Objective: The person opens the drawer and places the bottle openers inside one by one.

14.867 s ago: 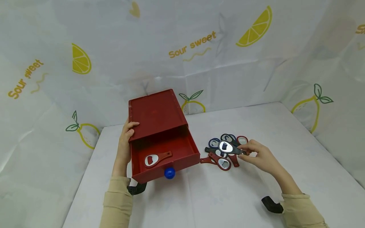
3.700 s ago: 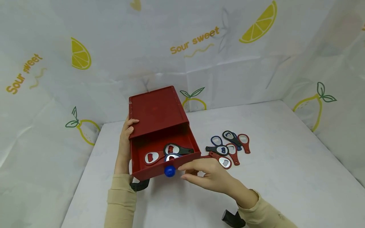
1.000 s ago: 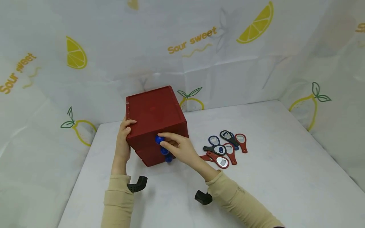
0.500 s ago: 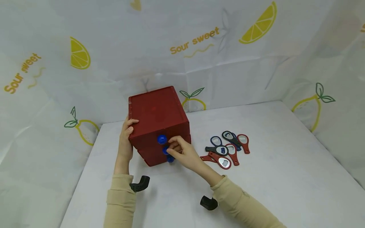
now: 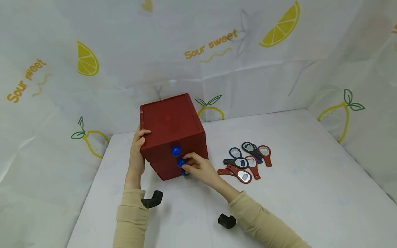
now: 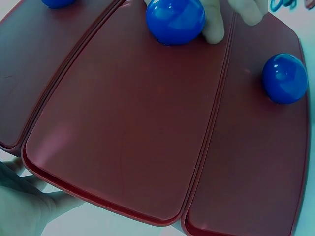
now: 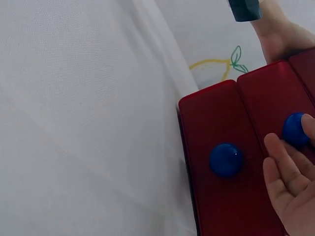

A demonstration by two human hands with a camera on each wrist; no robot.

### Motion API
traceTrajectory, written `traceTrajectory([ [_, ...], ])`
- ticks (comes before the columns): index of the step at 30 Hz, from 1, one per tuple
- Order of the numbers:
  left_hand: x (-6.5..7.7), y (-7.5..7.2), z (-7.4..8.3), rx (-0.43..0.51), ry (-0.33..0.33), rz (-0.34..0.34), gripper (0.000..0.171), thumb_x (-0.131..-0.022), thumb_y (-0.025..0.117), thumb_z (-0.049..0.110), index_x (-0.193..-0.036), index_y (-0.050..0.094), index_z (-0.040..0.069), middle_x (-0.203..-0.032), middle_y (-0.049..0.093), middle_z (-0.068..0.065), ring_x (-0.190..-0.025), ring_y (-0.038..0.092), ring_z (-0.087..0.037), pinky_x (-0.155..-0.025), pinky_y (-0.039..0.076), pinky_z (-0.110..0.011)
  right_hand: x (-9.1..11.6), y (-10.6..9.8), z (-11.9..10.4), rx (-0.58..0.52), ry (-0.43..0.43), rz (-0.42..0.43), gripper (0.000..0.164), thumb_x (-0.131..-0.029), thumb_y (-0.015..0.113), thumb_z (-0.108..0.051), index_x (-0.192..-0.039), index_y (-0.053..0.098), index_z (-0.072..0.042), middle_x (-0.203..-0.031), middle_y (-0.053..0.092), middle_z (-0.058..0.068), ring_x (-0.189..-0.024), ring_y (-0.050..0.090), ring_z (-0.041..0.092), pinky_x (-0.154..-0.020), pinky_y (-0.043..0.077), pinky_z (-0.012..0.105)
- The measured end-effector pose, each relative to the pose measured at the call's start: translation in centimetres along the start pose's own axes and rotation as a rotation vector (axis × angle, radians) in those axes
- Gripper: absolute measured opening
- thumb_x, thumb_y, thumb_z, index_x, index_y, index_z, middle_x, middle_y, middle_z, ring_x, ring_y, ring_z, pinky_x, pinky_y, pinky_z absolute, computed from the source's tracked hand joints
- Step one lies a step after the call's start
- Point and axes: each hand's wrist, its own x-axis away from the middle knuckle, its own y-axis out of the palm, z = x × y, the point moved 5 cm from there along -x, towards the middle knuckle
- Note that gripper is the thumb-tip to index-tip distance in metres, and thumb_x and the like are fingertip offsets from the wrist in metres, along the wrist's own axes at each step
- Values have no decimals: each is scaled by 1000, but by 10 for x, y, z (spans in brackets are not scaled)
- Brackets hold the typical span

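A red drawer cabinet (image 5: 169,117) stands on the table with its drawers pushed in. Its front carries a column of blue round knobs, the top one (image 5: 176,151) free of any hand. My right hand (image 5: 201,169) pinches the middle knob (image 5: 181,163) with thumb and fingers; the lower knob (image 5: 185,173) is partly covered. Against the cabinet's left side lies my left hand (image 5: 135,155), fingertips over the top edge. The left wrist view shows that hand's fingers (image 6: 29,182) along the side, fairly straight. What lies inside the drawers is hidden.
Right of the cabinet lies a loose pile of several bottle openers, among them a black one (image 5: 236,162), a red one (image 5: 243,176) and a blue-rimmed one (image 5: 234,153). A white printed cloth (image 5: 124,69) hangs behind and at both sides.
Bottle openers, one black, went into the top drawer, which was then pushed in. My right hand let go of the top knob and moved down to the middle one. My left hand stayed put.
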Motion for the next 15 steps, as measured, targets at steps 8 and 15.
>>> traceTrajectory([
  [8, 0, 1, 0, -3, -3, -2, 30, -89, 32, 27, -111, 52, 27, -153, 17, 17, -126, 31, -20, -84, 41, -33, -1, 1, 2, -96, 3, 1, 24, -89, 60, -16, -112, 59, -9, -99, 67, 14, -82, 67, 23, -75, 53, 42],
  [15, 1, 0, 1, -19, -16, -10, 29, -89, 33, 27, -112, 51, 28, -153, 15, 18, -128, 29, -19, -87, 40, -33, 5, -1, -16, -90, 38, 6, 24, -87, 62, -10, -110, 61, -2, -98, 68, 19, -84, 66, 25, -76, 53, 43],
])
